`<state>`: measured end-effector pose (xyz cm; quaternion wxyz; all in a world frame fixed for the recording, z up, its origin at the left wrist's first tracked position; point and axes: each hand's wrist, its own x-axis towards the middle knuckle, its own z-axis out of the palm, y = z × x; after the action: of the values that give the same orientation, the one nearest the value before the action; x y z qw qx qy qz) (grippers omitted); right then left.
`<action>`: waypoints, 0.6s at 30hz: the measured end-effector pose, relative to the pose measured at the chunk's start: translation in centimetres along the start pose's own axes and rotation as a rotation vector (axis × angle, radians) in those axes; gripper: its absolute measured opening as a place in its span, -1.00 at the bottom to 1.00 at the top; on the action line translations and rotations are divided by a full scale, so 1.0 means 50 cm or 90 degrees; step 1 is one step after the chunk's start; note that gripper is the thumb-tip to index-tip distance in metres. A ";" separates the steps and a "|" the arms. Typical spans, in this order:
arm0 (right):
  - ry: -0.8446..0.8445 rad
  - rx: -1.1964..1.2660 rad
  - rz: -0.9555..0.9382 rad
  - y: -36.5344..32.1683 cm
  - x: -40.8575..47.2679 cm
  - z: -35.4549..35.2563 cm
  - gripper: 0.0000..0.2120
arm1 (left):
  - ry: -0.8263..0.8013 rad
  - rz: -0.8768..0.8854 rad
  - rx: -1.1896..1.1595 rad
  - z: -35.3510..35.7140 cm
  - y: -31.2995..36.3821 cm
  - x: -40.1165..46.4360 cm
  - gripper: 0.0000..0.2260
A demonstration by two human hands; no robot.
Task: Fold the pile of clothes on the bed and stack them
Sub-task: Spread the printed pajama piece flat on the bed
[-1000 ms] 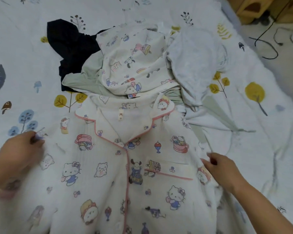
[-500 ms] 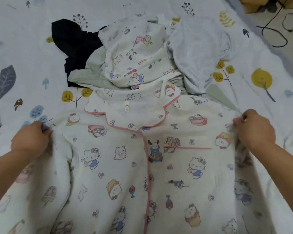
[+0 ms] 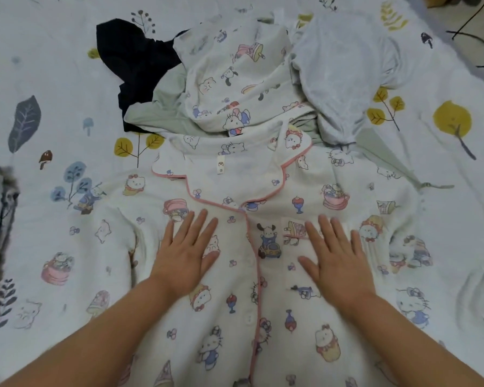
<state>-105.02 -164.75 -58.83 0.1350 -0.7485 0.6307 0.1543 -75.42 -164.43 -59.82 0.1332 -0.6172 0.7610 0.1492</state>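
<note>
On the bed (image 3: 53, 79), the pile (image 3: 235, 79) half-buries a green garment (image 3: 162, 113); the shirt's (image 3: 221, 289) hem is cut off. Left hand (image 3: 183, 254) and right hand (image 3: 337, 258) press it, fingers spread flat.

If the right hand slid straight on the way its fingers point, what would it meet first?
The right hand lies flat on the pyjama shirt, fingers pointing up and slightly left. Sliding on, it would probably cross the chest pocket first, then the pink-piped collar, before reaching the unfolded pile.
</note>
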 end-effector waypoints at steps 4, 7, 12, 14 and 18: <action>0.007 0.056 -0.025 -0.007 -0.019 -0.028 -0.38 | 0.003 -0.023 -0.068 -0.019 0.010 -0.018 -0.46; 0.137 0.182 -0.001 -0.016 -0.073 -0.059 -0.48 | 0.062 -0.045 -0.152 -0.041 0.018 -0.090 -0.53; 0.154 0.251 0.157 -0.028 -0.214 -0.040 -0.46 | 0.135 -0.135 -0.256 -0.020 0.026 -0.264 -0.60; 0.128 0.238 0.219 -0.035 -0.268 -0.017 -0.42 | 0.089 -0.185 -0.279 0.002 0.031 -0.325 -0.52; 0.059 0.289 0.342 -0.060 -0.351 0.024 -0.46 | 0.016 -0.223 -0.272 0.050 0.042 -0.421 -0.54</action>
<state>-104.89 -147.92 -52.85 0.2240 -0.5132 0.8285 0.0063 -73.16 -144.10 -53.86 0.0144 -0.7554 0.5956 0.2730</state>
